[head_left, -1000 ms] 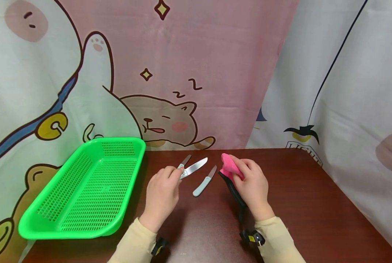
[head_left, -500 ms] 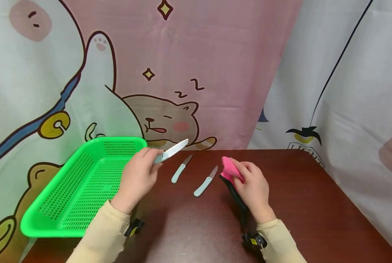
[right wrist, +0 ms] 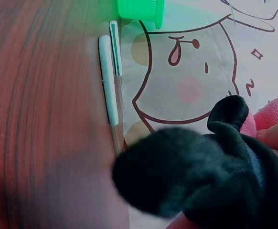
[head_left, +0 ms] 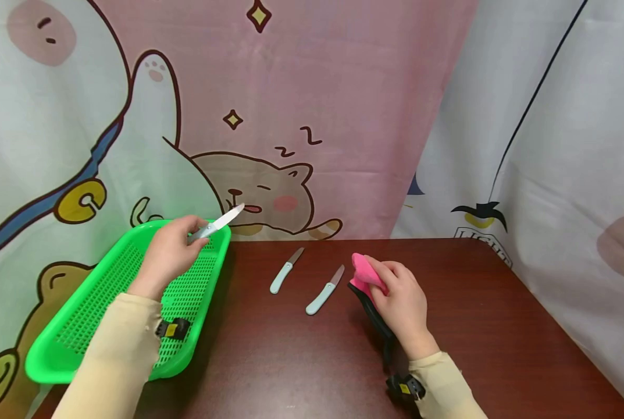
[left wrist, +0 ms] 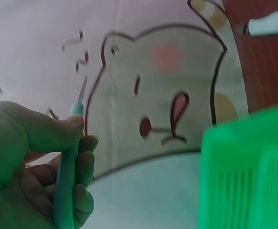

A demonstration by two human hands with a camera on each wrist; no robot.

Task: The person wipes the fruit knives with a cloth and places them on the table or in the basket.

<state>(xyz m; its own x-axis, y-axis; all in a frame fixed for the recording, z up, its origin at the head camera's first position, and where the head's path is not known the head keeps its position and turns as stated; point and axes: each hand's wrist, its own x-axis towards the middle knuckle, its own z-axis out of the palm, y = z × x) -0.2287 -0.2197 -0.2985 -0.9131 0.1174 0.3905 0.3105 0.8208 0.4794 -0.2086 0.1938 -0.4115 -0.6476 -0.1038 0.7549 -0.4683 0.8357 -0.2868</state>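
The left hand (head_left: 167,253) pinches a pale-handled knife (head_left: 212,226) above the green perforated basket (head_left: 170,369); the right hand (head_left: 402,302) grips a pink-and-black cloth (head_left: 365,272) near 2 more knives (head_left: 324,295) lying on the brown table (head_left: 285,361).

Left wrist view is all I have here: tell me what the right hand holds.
Observer: The right hand holds a bunched, soft pink cloth.
Operator: I see one pale handle on the brown wooden table; count the knives lying there.
Observer: Two: a metal-bladed knife with a pale blue handle and, to its left, a similar second knife.
Operator: I get only part of the green perforated plastic basket; say where it stands.
Observer: It stands left of both knives, at the table's left side.
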